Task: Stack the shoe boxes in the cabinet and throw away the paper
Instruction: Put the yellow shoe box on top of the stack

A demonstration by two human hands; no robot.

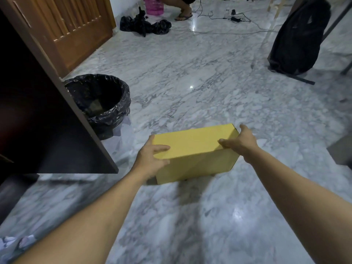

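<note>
Left hand (150,161) grips the near-left corner of the yellow shoe box (194,153), thumb over the lid, fingers hidden behind the end panel. Right hand (242,141) clasps the far-right end, thumb on the lid; its fingertips curl over the far edge out of my sight. The box sits low over the marble floor (209,92); I cannot tell whether its base touches.

Dark cabinet door (57,130) stands open at left, interior too dark to read. Just behind it is a bin (101,103) lined with a black bag, something dim at the bottom. Far back: crumpled black bags (144,25), a pink basket (153,4) cut off by the frame, a person's sandalled foot (183,15), cables (228,20). A black backpack (299,35) stands upper right.
</note>
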